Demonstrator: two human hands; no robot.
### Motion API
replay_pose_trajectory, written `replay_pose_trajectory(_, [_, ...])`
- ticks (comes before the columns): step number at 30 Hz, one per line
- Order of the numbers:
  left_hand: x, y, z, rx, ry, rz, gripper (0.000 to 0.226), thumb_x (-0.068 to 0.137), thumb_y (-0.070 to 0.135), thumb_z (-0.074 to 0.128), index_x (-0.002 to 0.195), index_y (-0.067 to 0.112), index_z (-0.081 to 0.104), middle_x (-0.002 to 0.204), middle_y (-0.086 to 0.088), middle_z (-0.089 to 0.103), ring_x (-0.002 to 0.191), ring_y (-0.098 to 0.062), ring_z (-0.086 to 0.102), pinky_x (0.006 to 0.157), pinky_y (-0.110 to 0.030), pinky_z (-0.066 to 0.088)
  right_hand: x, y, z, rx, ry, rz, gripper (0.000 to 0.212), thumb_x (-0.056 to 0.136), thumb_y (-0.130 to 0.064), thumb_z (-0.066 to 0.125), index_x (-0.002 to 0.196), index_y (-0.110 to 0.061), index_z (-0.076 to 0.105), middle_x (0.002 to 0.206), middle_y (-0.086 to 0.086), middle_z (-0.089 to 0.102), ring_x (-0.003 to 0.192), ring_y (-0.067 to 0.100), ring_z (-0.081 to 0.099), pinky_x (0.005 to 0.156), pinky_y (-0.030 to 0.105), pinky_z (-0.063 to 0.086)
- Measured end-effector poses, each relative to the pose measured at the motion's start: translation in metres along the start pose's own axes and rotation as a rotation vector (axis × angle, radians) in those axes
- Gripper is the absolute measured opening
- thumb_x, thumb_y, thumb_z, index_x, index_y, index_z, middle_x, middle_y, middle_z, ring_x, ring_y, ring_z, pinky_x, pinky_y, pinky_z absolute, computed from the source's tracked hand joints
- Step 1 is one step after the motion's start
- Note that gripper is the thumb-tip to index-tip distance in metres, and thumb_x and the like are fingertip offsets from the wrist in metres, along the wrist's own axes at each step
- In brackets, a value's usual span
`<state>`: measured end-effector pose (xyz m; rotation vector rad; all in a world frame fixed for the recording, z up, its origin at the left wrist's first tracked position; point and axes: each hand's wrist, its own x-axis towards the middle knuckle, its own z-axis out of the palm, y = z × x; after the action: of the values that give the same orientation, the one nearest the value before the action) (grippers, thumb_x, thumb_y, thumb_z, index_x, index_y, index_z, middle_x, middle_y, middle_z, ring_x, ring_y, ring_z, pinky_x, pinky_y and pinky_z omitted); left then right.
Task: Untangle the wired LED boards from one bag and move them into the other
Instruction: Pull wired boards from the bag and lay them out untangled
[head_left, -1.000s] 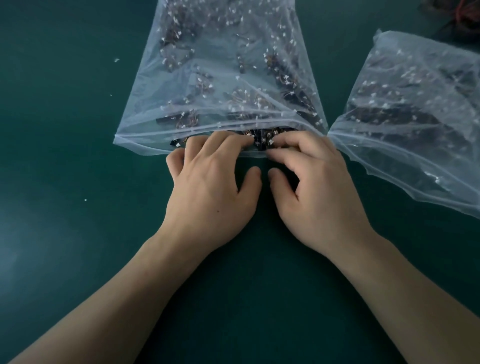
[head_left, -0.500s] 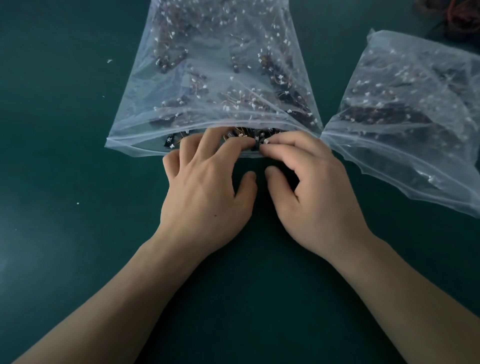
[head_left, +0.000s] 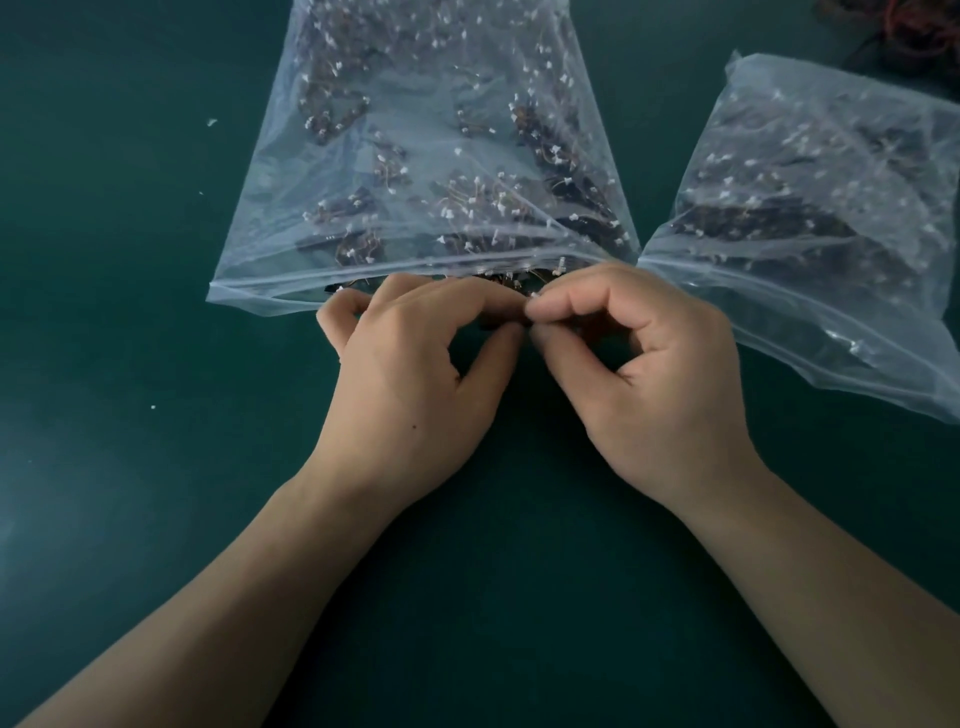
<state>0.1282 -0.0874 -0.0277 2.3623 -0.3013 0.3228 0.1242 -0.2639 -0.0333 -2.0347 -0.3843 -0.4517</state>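
Risk: a hard pull on snagged leads may drag the clump out or break a wire. The left hand (head_left: 410, 364) and right hand (head_left: 649, 374) each pinch, thumb to forefinger, the wired LED boards (head_left: 511, 280) at the near mouth of the centre bag (head_left: 415, 156). The boards are small and dark, with white connectors. The second bag (head_left: 831, 208) lies to the right.

We list this as an electronics workshop: dark green tabletop (head_left: 130, 467), centre bag (head_left: 415, 67) and right bag (head_left: 831, 171) full of wired boards (head_left: 571, 192), loose wire tangle (head_left: 904, 26) at far right.
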Motion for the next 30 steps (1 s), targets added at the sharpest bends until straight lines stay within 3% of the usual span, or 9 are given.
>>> replay_pose_trajectory(4, [0.0011,0.0015,-0.0026,-0.046,0.004,-0.027,0.019,0.092,0.035,0.068,0.109,0.043,0.072,0.088,0.033,0.066,0.1,0.001,0.064,0.1,-0.033,0.028,-0.0001,0.0014,0.0002,0.054,0.048,0.09,0.02,0.095,-0.003,0.072,0.111,-0.015,0.071,0.098,-0.011,0.073,0.093,0.011,0.072,0.077,0.027,0.058])
replay_pose_trajectory(8, [0.0006,0.0021,-0.0018,-0.026,-0.009,-0.016,0.014,0.091,0.031,0.067,0.099,0.041,0.073,0.09,0.031,0.067,0.098,0.002,0.062,0.1,-0.03,0.025,-0.0005,0.0045,0.0006,0.043,0.049,0.136,0.019,0.095,-0.005,0.071,0.112,-0.014,0.072,0.094,-0.012,0.073,0.09,0.01,0.072,0.075,0.017,0.053])
replay_pose_trajectory(11, [0.0012,0.0001,-0.0014,-0.044,-0.022,-0.016,0.012,0.089,0.028,0.066,0.094,0.038,0.07,0.09,0.029,0.068,0.097,0.003,0.063,0.103,-0.028,0.025,0.0007,0.0028,0.0003,0.041,-0.047,0.168,0.021,0.097,-0.014,0.071,0.118,-0.017,0.073,0.09,-0.015,0.071,0.085,0.01,0.07,0.071,0.012,0.049])
replay_pose_trajectory(14, [0.0011,0.0001,-0.0009,-0.036,-0.048,-0.008,0.011,0.088,0.026,0.067,0.091,0.036,0.068,0.09,0.028,0.067,0.098,0.003,0.062,0.104,-0.028,0.023,0.0014,0.0008,-0.0003,0.005,-0.114,0.153,0.012,0.097,-0.016,0.071,0.105,-0.022,0.078,0.086,-0.017,0.073,0.08,0.01,0.071,0.065,0.013,0.048])
replay_pose_trajectory(18, [0.0013,0.0005,-0.0002,0.01,-0.035,-0.022,0.009,0.088,0.031,0.065,0.089,0.039,0.066,0.089,0.031,0.066,0.102,0.001,0.059,0.102,-0.028,0.02,0.001,-0.0017,-0.0005,0.04,-0.061,0.187,0.008,0.095,-0.017,0.075,0.089,-0.023,0.075,0.076,-0.016,0.071,0.068,0.012,0.067,0.058,0.011,0.044])
replay_pose_trajectory(22, [0.001,0.0016,-0.0006,0.034,-0.04,-0.026,0.009,0.09,0.033,0.063,0.091,0.041,0.067,0.09,0.032,0.066,0.105,0.001,0.057,0.092,-0.034,0.022,0.0016,-0.0049,-0.0001,-0.009,-0.043,0.13,0.003,0.095,-0.019,0.077,0.092,-0.019,0.076,0.081,-0.018,0.072,0.076,0.009,0.07,0.063,0.011,0.046])
replay_pose_trajectory(26, [0.0017,0.0035,-0.0031,0.012,-0.057,-0.039,0.018,0.096,0.037,0.056,0.101,0.045,0.071,0.1,0.032,0.068,0.112,0.001,0.056,0.094,-0.036,0.022,0.0008,-0.0047,-0.0011,-0.004,0.016,0.125,0.004,0.091,-0.019,0.081,0.092,-0.02,0.078,0.081,-0.022,0.071,0.074,0.003,0.068,0.065,0.008,0.044])
replay_pose_trajectory(30, [0.0029,0.0025,-0.0036,-0.017,-0.055,-0.051,0.016,0.099,0.041,0.056,0.091,0.042,0.071,0.093,0.027,0.067,0.108,-0.001,0.058,0.093,-0.038,0.024,0.0008,-0.0033,-0.0018,0.036,0.019,0.12,0.005,0.092,-0.017,0.08,0.09,-0.019,0.077,0.079,-0.019,0.071,0.072,0.006,0.068,0.064,0.009,0.044])
